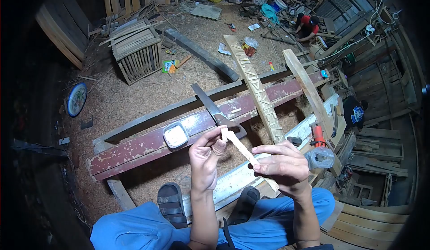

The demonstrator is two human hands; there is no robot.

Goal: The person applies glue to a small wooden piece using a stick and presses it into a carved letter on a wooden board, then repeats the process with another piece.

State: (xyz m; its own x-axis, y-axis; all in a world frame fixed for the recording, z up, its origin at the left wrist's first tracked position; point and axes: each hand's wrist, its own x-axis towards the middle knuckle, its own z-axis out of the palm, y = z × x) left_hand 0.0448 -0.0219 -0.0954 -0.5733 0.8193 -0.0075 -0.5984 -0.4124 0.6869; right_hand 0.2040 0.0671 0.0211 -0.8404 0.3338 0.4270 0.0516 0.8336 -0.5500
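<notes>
My left hand [207, 158] pinches a small pale wood piece [224, 134] between thumb and fingertips. It meets the upper end of a narrow pale wooden strip [242, 150]; whether the two are joined I cannot tell. My right hand [283, 167] grips that strip lower down, and its far end pokes out below my fingers. Just beyond my left hand, a handsaw [210, 105] lies across the dark red plank [139, 149], beside a square tub [175, 136] with white contents. A carved board [256, 86] slants across the planks behind my hands.
A second board [304, 82] leans to the right, near a red tool [318, 136] and a plastic bag [320, 158]. A slatted crate [135, 48] and a dark beam [201, 54] occupy the shavings-covered floor. One person [308, 27] crouches far back; another [354, 112] is at right.
</notes>
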